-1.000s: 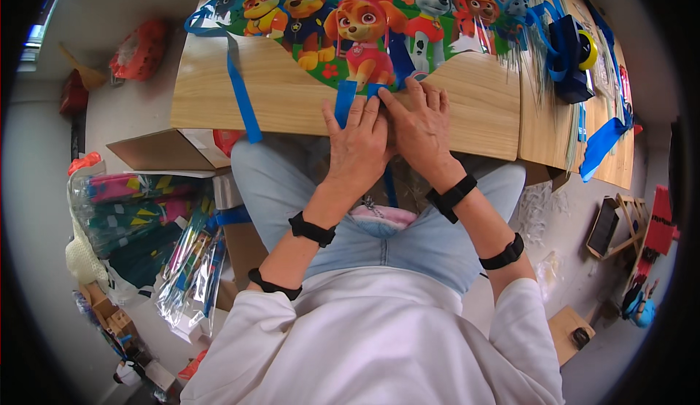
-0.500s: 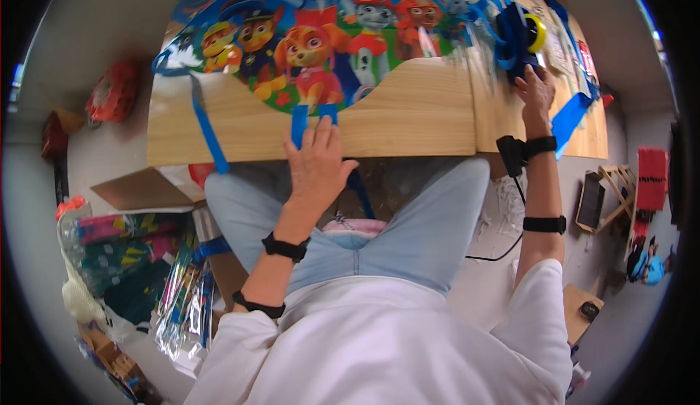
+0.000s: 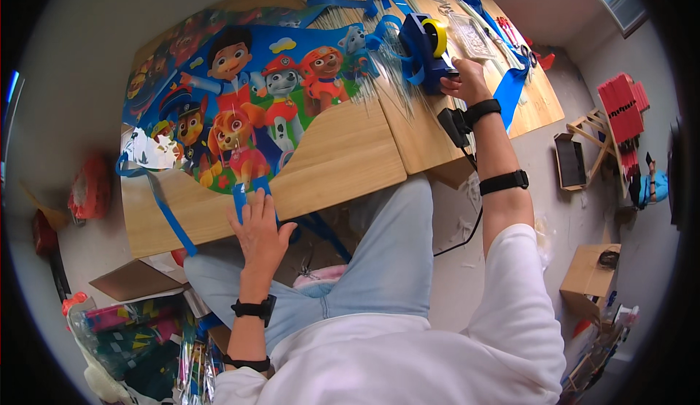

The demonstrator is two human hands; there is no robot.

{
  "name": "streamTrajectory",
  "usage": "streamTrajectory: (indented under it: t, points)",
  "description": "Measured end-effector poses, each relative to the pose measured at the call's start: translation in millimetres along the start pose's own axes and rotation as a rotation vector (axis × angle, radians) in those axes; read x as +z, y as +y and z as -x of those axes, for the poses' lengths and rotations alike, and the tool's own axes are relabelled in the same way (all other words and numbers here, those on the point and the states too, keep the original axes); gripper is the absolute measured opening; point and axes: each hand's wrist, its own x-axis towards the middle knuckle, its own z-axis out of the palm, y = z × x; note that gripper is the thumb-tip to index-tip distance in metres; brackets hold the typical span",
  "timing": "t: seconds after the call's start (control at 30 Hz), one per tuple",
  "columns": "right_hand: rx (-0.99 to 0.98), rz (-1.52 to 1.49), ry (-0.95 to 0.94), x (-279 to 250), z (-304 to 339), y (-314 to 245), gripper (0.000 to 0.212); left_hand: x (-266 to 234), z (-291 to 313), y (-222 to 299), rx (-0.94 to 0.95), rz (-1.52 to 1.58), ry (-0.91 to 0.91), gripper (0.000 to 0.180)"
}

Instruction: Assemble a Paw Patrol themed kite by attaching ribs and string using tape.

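A large foil balloon (image 3: 240, 99) printed with cartoon puppies and a boy lies flat on a low wooden table (image 3: 350, 157). My left hand (image 3: 261, 226) presses flat on the table's near edge, its fingers over blue ribbon strips (image 3: 240, 201) hanging from the balloon's lower edge. My right hand (image 3: 464, 80) reaches far right and touches a blue tape dispenser (image 3: 423, 51) with a yellow roll; whether it grips it I cannot tell. Both wrists wear black bands.
More blue ribbons (image 3: 510, 91) and clear packets lie at the table's far right. A cardboard box (image 3: 131, 277) and bags of colourful supplies (image 3: 138, 332) sit at my lower left. Another small box (image 3: 587, 277), a red rack (image 3: 620, 102) and a phone (image 3: 570, 161) are on the floor to the right.
My right hand left the ribbon by the left hand and reached out to the tape dispenser at the far right. The view swung right; my left hand stays on the ribbon.
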Motion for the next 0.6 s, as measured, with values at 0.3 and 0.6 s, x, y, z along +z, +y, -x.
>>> streamTrajectory:
  t: [0.3,0.6]
  points:
    - [-0.029,-0.094,-0.037,-5,7,-3,0.029,-1,0,-1,-0.033,0.031,-0.045,0.068]
    - [-0.089,-0.323,-0.151,-24,17,26,0.021,3,2,-3,0.028,-0.005,0.025,0.069]
